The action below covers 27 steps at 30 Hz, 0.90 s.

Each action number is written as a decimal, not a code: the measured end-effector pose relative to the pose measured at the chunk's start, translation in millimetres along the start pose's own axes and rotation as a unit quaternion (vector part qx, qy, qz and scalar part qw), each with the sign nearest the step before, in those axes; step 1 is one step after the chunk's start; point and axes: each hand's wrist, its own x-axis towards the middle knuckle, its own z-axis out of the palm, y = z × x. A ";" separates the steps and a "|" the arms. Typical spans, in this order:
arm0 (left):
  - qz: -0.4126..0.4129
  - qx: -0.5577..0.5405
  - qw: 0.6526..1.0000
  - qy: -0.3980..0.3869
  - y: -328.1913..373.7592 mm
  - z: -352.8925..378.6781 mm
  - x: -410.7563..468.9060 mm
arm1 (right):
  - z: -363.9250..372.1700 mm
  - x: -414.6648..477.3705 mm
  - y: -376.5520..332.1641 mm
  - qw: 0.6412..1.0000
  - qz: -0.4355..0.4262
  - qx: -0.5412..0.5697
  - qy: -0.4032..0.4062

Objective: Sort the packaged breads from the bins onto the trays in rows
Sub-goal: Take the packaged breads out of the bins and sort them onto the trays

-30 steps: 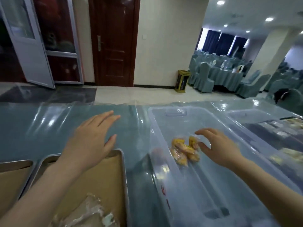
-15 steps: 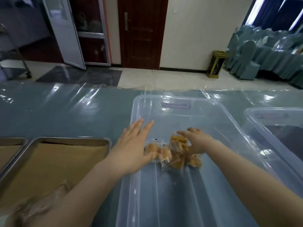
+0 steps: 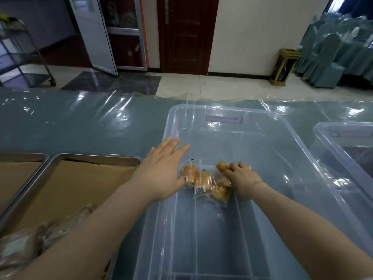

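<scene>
Bin (image 3: pixel 212 239) walls well clear of breads (image 3: pixel 202 181)

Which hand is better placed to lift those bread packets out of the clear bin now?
Right. The right hand is curled over the bread packets in the clear bin; the left hand lies flat and open at the pile's left edge, gripping nothing.

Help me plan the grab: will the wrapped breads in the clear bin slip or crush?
Probably slippery: the packaged breads wear glossy clear film. Likely light and soft, since the right hand gathers several under curled fingers; squeeze gently.
</scene>
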 end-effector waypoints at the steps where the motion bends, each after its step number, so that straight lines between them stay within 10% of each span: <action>1: -0.003 0.011 1.000 -0.005 0.7 -0.2 -1.0 | -1.6 -0.8 -1.8 1.000 -0.003 0.010 0.004; 13: -0.057 0.319 0.941 -0.094 39.9 -12.5 9.5 | -74.2 -48.6 21.6 0.994 -0.022 0.107 0.031; 27: -0.135 0.102 0.978 -0.122 65.3 117.1 107.3 | -45.2 -42.2 26.2 0.984 0.074 0.156 0.035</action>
